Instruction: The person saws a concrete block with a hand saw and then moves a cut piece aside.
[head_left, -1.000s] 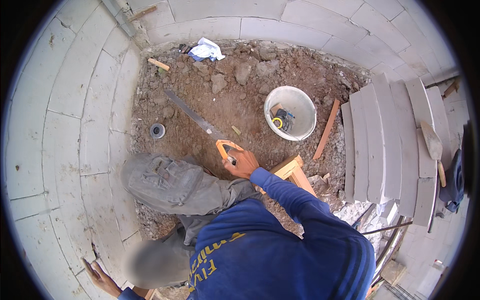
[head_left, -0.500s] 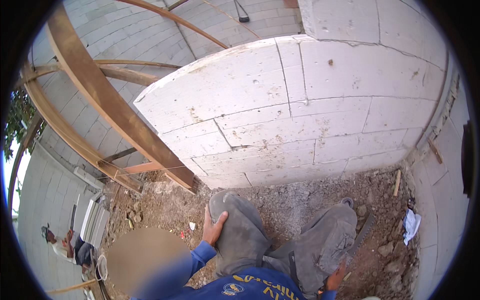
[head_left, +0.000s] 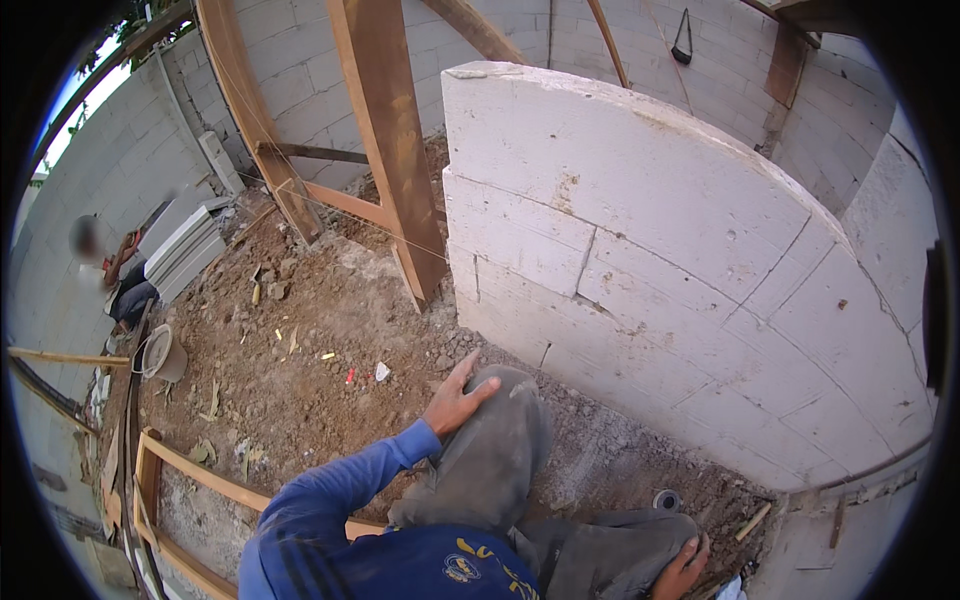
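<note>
My left hand (head_left: 460,395) rests on my bent left knee, its thumb and fingers apart, holding nothing. On my right knee lies my right hand (head_left: 682,570), near the lower edge, with its fingers laid along the dusty grey trouser leg (head_left: 600,545). A small grey ring-shaped thing (head_left: 667,499) is on the ground just beyond that knee. Ahead of both knees stands a wall of pale blocks (head_left: 640,250) with stained, cracked-looking joints.
Upright timber posts (head_left: 385,150) stand left of the wall end, with string across them. A wooden frame (head_left: 205,480) lies at lower left. Farther left are a bucket (head_left: 163,355), stacked pale blocks (head_left: 187,252) and a seated co-worker (head_left: 130,285). A wood scrap (head_left: 753,521) lies at right.
My view has swung left, showing more of the wooden frame and bucket. My right hand has moved from low beside my leg onto the knee. The saw there has left view.
</note>
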